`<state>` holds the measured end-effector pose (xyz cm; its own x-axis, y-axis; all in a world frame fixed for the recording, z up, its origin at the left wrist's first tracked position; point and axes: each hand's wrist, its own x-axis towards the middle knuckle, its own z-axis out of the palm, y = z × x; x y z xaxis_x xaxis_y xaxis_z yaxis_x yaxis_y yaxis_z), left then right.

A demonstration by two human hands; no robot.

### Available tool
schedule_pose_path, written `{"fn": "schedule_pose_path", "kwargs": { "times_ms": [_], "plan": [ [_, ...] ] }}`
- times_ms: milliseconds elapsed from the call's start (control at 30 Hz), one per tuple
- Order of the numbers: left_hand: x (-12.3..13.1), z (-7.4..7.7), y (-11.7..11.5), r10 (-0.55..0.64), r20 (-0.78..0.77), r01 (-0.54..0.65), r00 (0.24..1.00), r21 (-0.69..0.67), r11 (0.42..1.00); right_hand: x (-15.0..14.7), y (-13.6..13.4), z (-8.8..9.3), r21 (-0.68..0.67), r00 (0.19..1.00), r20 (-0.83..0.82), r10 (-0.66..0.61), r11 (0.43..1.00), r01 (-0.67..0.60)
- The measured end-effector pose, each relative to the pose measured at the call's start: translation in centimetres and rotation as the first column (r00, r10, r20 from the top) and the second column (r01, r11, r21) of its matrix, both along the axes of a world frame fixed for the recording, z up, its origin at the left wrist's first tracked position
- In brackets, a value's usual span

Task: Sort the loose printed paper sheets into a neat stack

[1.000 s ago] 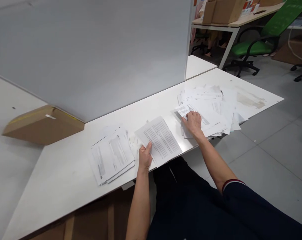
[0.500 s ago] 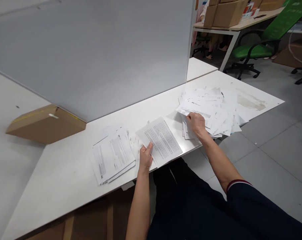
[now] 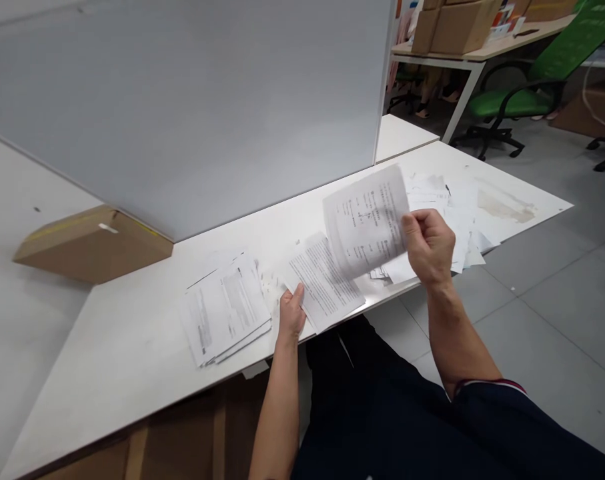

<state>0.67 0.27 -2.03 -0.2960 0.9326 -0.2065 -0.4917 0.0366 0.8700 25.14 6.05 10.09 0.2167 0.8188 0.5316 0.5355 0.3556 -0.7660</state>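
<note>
My right hand (image 3: 429,245) holds a printed sheet (image 3: 365,220) lifted above the white table (image 3: 107,347), tilted and slightly blurred. Behind it lies a loose heap of papers (image 3: 457,207) on the table's right part. My left hand (image 3: 291,317) rests at the table's front edge, thumb pressing the lower left corner of a printed page (image 3: 327,287) that lies flat. A neater stack of papers (image 3: 225,308) lies to the left of that hand.
A large grey partition panel (image 3: 182,107) stands along the table's back. A cardboard box (image 3: 92,243) lies at the left behind it. Beyond, at the upper right, are another table with boxes (image 3: 457,27) and a green office chair (image 3: 522,93). Cardboard sits under the table (image 3: 182,433).
My right hand has picked one sheet off the heap and raised it up and to the left, over the flat page. My left hand has stayed in place.
</note>
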Motion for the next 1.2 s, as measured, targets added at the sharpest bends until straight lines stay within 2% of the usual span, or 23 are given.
{"fn": "schedule_pose_path", "kwargs": {
  "times_ms": [100,267,433,700,833,900,933,1000,1067,1100,1200],
  "plan": [
    [0.1,0.2,-0.1,0.005,-0.005,-0.005,1.000,0.000,1.000,-0.9,0.4,-1.4,-0.048,0.992,-0.098,0.075,0.996,-0.080],
    [0.1,0.2,-0.2,-0.027,0.005,0.027,1.000,0.000,1.000,-3.8,1.2,-6.1,-0.243,0.989,0.038,0.142,0.961,-0.128],
    [0.2,0.2,-0.3,-0.053,-0.005,0.053,0.999,0.002,0.999,-6.4,0.4,-8.2,-0.308,0.976,0.127,0.175,0.943,-0.129],
    [0.1,0.0,-0.3,-0.051,-0.027,0.051,0.998,-0.005,0.999,-9.1,-0.3,-9.2,-0.377,0.952,0.157,0.263,0.907,-0.189],
    [0.1,-0.3,-0.3,-0.038,-0.060,0.037,0.998,-0.005,0.999,-8.7,0.0,-9.7,-0.336,0.966,0.120,0.228,0.925,-0.177],
    [0.1,-0.3,-0.4,-0.039,-0.086,0.039,0.996,0.006,0.999,-8.0,0.2,-9.8,-0.363,0.968,0.020,0.248,0.904,-0.224],
    [0.2,-0.2,-0.4,-0.042,-0.097,0.043,0.994,0.014,0.999,-7.7,0.2,-9.8,-0.399,0.950,-0.057,0.306,0.865,-0.302],
    [0.2,0.4,-0.5,-0.038,-0.135,0.043,0.990,0.035,0.998,-7.1,0.2,-9.4,-0.447,0.862,-0.234,0.449,0.738,-0.506],
    [0.2,1.5,-0.8,-0.005,-0.210,0.019,0.978,0.064,0.998,-6.8,-0.1,-8.6,-0.400,0.754,-0.376,0.539,0.639,-0.657],
    [0.1,2.2,-0.9,0.025,-0.255,-0.003,0.967,0.087,0.996,-6.8,-0.3,-8.1,-0.352,0.717,-0.422,0.555,0.628,-0.694],
    [0.0,4.4,-1.3,0.125,-0.337,-0.058,0.933,0.202,0.978,-6.9,-1.0,-6.5,-0.189,0.663,-0.503,0.554,0.678,-0.710]
  ]
}}
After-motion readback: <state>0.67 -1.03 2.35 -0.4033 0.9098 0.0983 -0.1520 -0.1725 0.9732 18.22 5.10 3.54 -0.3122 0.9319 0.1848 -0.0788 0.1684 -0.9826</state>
